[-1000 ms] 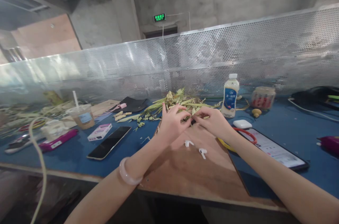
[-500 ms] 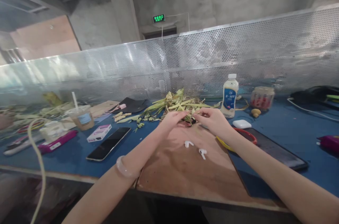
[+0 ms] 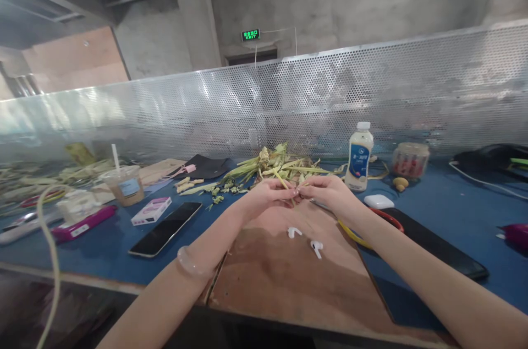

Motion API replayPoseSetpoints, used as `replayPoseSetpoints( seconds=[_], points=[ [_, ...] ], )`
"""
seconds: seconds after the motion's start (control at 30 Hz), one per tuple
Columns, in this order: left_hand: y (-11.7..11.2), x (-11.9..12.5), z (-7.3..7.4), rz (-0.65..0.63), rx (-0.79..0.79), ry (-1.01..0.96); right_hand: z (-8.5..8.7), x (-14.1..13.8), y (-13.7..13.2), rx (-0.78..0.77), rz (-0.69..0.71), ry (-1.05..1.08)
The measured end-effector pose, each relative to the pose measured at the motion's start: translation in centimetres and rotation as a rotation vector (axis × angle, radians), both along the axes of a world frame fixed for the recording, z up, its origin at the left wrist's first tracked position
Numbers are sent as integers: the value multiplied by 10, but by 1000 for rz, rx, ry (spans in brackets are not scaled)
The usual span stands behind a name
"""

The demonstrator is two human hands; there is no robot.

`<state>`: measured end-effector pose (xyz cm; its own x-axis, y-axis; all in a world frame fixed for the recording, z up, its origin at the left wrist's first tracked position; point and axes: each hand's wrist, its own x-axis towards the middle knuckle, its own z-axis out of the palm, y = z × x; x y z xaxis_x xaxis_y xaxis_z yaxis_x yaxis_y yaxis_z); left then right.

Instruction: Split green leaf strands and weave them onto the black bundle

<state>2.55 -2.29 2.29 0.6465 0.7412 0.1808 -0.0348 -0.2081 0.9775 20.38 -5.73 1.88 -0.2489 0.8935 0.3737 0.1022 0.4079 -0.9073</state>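
Over the brown board, my left hand [image 3: 268,195] pinches a thin yellow-green plant stalk [image 3: 279,177] that slants up from its fingertips. My right hand [image 3: 328,192] meets it there, thumb and fingers closed at the lower part of the stalk; the exact contact is hidden by the fingers. Just behind both hands lies a heap of pale green stalks and dry leaves [image 3: 264,162]. Small cut green pieces [image 3: 216,197] lie to the left of it. Two white earbuds [image 3: 317,248] rest on the board below my hands.
To the left are a black phone [image 3: 165,230], a small box [image 3: 151,211] and a drink cup with a straw [image 3: 127,186]. On the right stand a milky bottle [image 3: 358,159] and a jar [image 3: 410,161], with an earbud case [image 3: 378,201] and a dark tablet [image 3: 437,247] nearer. A perforated metal screen [image 3: 185,112] closes the back.
My fingertips have come closer together and a yellow-green stalk now stands out between them. Green leafy bits seen at the fingers before no longer show. The view has tilted slightly upward.
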Motion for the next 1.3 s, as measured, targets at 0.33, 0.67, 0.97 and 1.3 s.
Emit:
replayPoseSetpoints(
  seconds=[0.33,0.67,0.97,1.3],
  points=[
    [31,-23,3,354,-21,-384,-10,18,61,217,-293,-465],
    [52,-44,-5,471,-72,-456,-31,-2,91,308,-194,-713],
    [55,-38,-13,455,-126,-361,-10,-8,91,235,-187,-558],
    [52,-43,-8,199,-629,-400,34,-36,90,385,-212,-572]
  ],
)
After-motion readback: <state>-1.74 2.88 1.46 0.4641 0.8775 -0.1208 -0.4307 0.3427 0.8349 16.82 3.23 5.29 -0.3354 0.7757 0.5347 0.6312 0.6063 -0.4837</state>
